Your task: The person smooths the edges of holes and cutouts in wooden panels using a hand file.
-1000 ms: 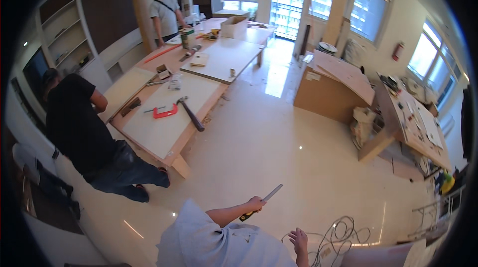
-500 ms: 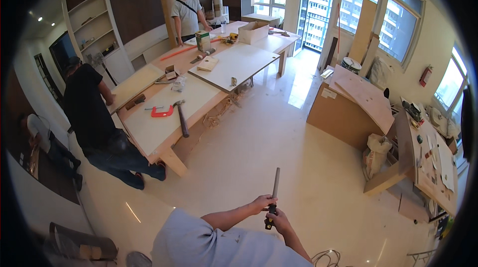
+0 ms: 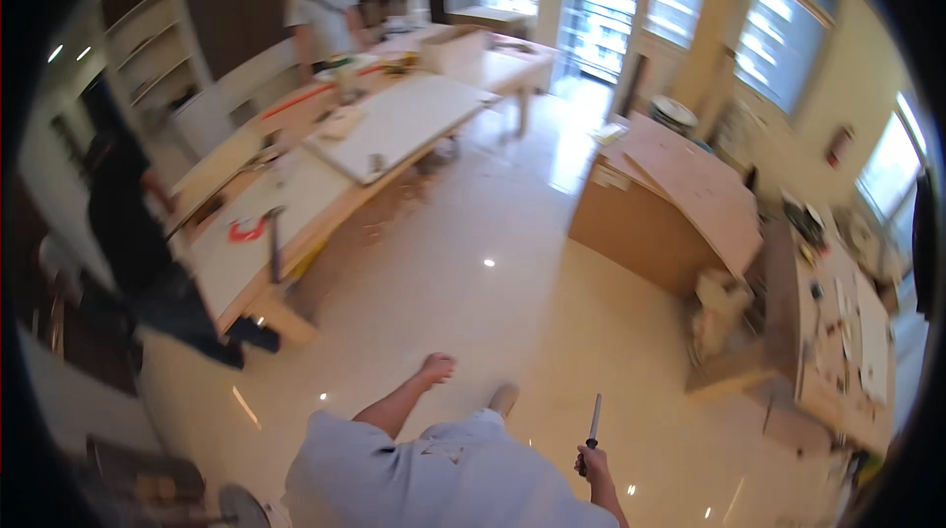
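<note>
My right hand (image 3: 593, 462) is closed round the black handle of a straight tool with a long, narrow grey blade (image 3: 596, 417). The blade points up and away from me; its exact kind does not show. My left hand (image 3: 437, 368) hangs over the floor, apart from the tool, with its fingers curled in and nothing seen in them. One of my shoes (image 3: 505, 398) shows between the two hands.
A long worktable (image 3: 232, 269) stands at the left, with a red clamp (image 3: 246, 231) and a hammer (image 3: 275, 242). Two people stand beside it: one in black (image 3: 123, 223), one in a light shirt (image 3: 325, 21). At the right are a board-topped cabinet (image 3: 631, 223) and a cluttered bench (image 3: 838, 370).
My hands have parted: the left has let go of the tool and swung left, while the right has carried it to the right. The view has shifted, and the room is blurred.
</note>
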The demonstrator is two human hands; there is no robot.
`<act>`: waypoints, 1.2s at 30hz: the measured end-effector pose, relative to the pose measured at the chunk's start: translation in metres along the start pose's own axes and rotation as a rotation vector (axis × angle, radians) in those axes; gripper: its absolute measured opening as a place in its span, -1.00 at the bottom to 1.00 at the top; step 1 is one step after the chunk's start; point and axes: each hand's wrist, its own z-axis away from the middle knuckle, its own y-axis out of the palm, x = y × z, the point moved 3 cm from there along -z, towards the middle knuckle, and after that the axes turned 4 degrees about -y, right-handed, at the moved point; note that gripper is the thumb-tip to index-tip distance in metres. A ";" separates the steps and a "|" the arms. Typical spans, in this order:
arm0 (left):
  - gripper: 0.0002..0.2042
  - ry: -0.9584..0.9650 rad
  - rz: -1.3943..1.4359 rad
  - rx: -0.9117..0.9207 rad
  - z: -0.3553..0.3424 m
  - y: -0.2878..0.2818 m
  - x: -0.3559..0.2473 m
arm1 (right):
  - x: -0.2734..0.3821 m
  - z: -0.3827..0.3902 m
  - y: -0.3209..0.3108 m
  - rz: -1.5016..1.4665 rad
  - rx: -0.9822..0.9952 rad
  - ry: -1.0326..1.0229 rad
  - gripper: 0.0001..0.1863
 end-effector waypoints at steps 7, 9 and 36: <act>-0.74 -0.181 -0.161 -0.046 -0.115 0.044 -0.095 | -0.037 -0.045 -0.072 -0.288 -0.393 0.257 -0.83; -0.77 -0.085 -0.339 0.102 -0.157 0.109 -0.135 | -0.039 -0.035 -0.079 -0.460 -0.496 0.284 -0.85; -0.33 -0.123 0.236 0.355 -0.435 0.539 -0.474 | 0.450 -0.450 -0.326 -0.611 -0.819 -0.388 -0.84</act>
